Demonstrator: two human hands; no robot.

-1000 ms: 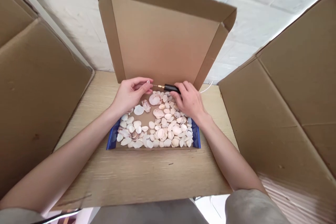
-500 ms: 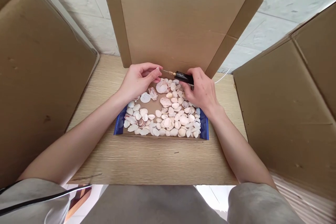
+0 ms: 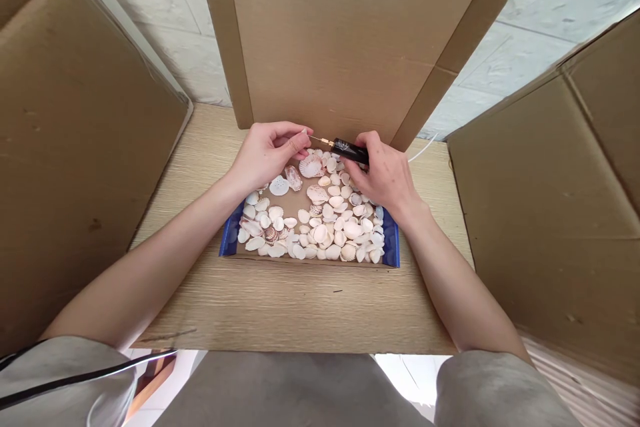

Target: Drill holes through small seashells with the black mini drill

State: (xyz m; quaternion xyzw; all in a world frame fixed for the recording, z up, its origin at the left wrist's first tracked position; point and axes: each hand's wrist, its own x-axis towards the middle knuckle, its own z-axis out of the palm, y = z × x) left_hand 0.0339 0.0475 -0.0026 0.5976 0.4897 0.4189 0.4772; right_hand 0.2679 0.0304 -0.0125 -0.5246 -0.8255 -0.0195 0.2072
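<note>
Over the far side of a shallow tray [image 3: 391,250] with blue ends, my left hand [image 3: 273,152] is closed in a pinch. Between its fingertips is a small pale shell, mostly hidden by the fingers. My right hand [image 3: 385,170] is wrapped round a black mini drill [image 3: 350,150] with a brass chuck. The drill lies nearly level, and its thin bit points left and reaches the left fingertips. Whether the bit touches the shell, I cannot tell. Below both hands, many seashells [image 3: 320,233] lie in the tray, among them a white shell dotted with holes [image 3: 279,185].
Cardboard panels stand at the left [image 3: 90,127], the back [image 3: 345,40] and the right [image 3: 545,180] of the wooden table [image 3: 280,313]. A white cable [image 3: 424,148] runs off behind the right hand. One small dark sliver [image 3: 338,291] lies before the tray.
The whole view has shifted slightly. Both hands keep their grips, and the drill bit stays at the left fingertips with little visible movement.
</note>
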